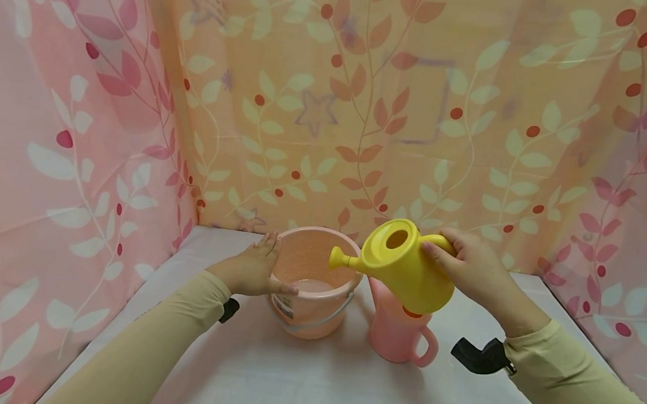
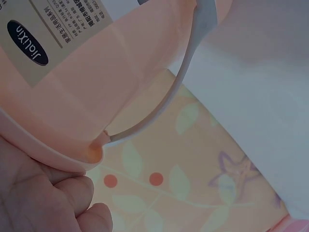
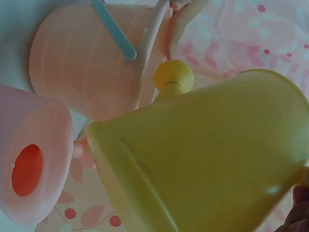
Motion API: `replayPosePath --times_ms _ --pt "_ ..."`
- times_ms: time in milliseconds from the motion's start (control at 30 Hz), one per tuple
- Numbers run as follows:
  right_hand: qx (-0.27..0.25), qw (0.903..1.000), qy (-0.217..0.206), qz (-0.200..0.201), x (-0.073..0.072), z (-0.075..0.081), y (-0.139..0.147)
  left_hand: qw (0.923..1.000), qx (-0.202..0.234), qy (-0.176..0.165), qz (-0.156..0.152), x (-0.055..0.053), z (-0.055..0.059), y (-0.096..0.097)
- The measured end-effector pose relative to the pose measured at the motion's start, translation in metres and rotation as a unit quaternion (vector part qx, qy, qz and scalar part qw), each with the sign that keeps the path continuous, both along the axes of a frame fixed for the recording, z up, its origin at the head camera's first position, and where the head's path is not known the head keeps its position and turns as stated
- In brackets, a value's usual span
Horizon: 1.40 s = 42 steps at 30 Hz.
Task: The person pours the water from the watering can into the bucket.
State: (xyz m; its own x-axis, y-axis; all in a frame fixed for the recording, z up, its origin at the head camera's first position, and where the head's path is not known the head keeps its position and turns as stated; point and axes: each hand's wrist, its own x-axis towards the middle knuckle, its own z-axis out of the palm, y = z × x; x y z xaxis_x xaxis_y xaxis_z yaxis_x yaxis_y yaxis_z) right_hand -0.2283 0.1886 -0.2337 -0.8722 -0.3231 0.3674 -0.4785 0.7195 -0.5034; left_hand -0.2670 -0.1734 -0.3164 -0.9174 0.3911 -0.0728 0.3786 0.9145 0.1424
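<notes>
A pale pink bucket (image 1: 316,316) stands upright on the white table, its thin grey handle hanging down. My left hand (image 1: 250,265) holds its rim at the left, the thumb lying over the front edge. In the left wrist view, fingers (image 2: 72,191) bend at the rim beside the bucket's label. My right hand (image 1: 472,270) grips the handle of a yellow watering can (image 1: 421,279), raised and tilted with its spout toward the bucket; the round spout head hangs over the bucket's right side. Below and behind the can stands a pink watering can (image 1: 395,339) with a side handle, partly hidden.
Floral curtains (image 1: 307,102) surround the white table (image 1: 312,387) at the back and both sides. Black wrist mounts (image 1: 481,357) show on both forearms. The pink can's red opening (image 3: 27,170) faces the right wrist camera.
</notes>
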Motion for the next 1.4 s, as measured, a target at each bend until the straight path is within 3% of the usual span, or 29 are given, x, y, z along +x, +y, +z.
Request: replayPosePath --times_ms 667,1400 --pt "0.005 0.9998 0.017 -0.003 0.001 0.0013 -0.0006 0.9999 0.008 0.012 -0.007 0.0059 0.0066 0.0018" --pt "0.008 0.9997 0.022 -0.002 0.0024 0.0008 -0.0031 1.0 0.005 0.005 -0.004 0.0052 0.0057 0.0008"
